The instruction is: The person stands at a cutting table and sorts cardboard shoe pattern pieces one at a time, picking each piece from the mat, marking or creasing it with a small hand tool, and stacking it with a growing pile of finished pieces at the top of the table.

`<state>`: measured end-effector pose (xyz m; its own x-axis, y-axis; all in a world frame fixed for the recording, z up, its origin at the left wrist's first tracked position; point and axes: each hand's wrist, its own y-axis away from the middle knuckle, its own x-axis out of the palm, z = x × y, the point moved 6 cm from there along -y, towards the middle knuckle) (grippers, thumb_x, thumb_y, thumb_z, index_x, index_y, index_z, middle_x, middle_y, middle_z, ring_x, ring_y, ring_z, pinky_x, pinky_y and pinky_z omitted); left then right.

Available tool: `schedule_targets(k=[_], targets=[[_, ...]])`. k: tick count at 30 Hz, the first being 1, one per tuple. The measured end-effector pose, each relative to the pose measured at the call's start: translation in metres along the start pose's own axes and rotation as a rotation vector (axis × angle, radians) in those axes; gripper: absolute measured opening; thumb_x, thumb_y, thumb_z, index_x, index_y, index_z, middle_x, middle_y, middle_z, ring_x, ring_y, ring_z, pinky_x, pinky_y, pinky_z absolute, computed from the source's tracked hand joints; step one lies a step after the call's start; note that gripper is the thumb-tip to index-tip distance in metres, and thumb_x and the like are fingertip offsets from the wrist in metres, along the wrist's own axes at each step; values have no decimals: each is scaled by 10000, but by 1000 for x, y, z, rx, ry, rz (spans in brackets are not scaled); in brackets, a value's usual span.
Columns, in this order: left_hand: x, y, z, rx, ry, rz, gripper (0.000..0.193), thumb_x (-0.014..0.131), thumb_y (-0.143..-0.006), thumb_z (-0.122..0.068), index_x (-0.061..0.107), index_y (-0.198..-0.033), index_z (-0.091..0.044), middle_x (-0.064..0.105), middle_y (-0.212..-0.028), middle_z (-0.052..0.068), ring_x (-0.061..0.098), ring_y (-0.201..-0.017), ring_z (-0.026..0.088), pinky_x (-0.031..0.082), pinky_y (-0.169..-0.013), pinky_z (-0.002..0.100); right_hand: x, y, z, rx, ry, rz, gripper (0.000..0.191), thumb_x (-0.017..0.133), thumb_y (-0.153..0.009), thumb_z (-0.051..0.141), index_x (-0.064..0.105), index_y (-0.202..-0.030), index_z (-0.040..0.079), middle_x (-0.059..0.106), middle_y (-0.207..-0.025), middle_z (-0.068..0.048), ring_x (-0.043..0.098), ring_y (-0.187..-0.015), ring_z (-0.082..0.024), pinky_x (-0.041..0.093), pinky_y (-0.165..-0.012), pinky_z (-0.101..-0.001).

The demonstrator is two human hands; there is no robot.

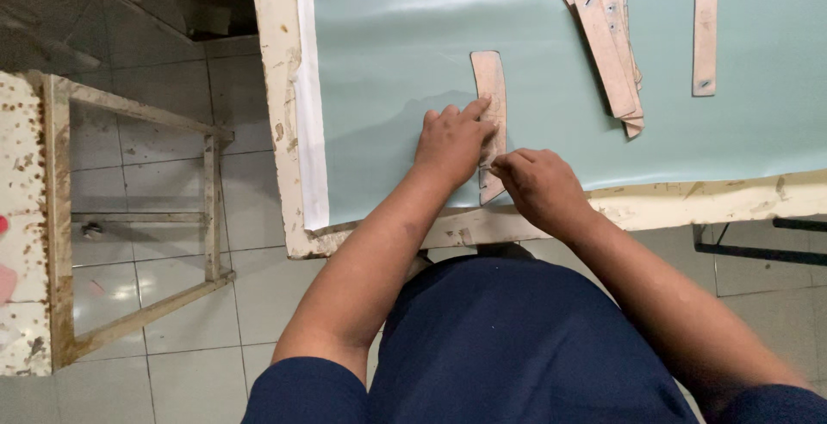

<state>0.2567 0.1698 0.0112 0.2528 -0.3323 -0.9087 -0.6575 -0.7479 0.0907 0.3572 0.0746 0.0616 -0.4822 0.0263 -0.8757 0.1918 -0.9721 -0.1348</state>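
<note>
One template: a curved tan pattern piece (pixel 489 105) lay flat on the pale green sheet (pixel 388 45), under and just beyond the hands.
Left hand: the left hand (pixel 451 143) was spread, fingers pressing the piece down.
Right hand: the right hand (pixel 538 187) was pinched at the piece's near end; what it pinched, I could not tell.
Progress: no marks showed on the sheet, so most work seemed left.
Stack: more tan pieces (pixel 607 36) lay well beyond the right hand.
Axis: long axis ran away from the person, slightly bowed.
Bench: the bench (pixel 277 88) edge was chipped.

Worn white table (pixel 277 88): pale green sheet (pixel 396 36), cardboard strips (pixel 607 40).
</note>
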Motion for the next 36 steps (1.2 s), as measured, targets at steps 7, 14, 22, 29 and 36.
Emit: schedule_targets(k=[7, 14, 22, 29, 36], targets=[[-4, 2, 0, -12, 14, 0, 304, 664, -871, -170, 779, -1131, -279, 519, -1505, -60, 586, -1100, 203, 406, -955, 419, -3, -5, -1, 82, 34, -35, 97, 687, -965, 163, 704, -997, 73, 697, -862, -100, 632, -748, -343, 502, -698, -458], [-7, 1, 2, -11, 4, 2, 329, 602, -908, -143, 784, -1136, -296, 508, -1515, -73, 587, -1086, 197, 404, -949, 411, -4, -7, 0, 58, -95, -12, 108, 669, -977, 162, 701, -1017, 68, 711, -935, -104, 661, -820, -349, 525, -713, -456], [-7, 2, 6, -29, 37, 8, 336, 569, -929, -153, 787, -1132, -307, 516, -1507, -90, 584, -1083, 191, 389, -979, 411, -3, -18, -9, 130, 14, 15, 121, 681, -981, 189, 722, -1016, 81, 716, -912, -106, 656, -786, -362, 519, -706, -468], [-9, 2, 6, -24, 62, 7, 306, 583, -923, -177, 792, -1107, -303, 521, -1501, -94, 583, -1088, 185, 391, -966, 409, -4, -23, -3, 70, -73, -21, 122, 675, -982, 189, 711, -1011, 76, 720, -941, -103, 660, -809, -357, 526, -719, -462], [-11, 1, 6, -40, 52, 51, 360, 577, -898, -131, 772, -1138, -314, 515, -1500, -92, 580, -1083, 194, 394, -948, 418, -3, -37, 1, -24, 81, -53, 87, 674, -975, 144, 717, -1005, 75, 701, -870, -90, 651, -772, -329, 516, -717, -460]])
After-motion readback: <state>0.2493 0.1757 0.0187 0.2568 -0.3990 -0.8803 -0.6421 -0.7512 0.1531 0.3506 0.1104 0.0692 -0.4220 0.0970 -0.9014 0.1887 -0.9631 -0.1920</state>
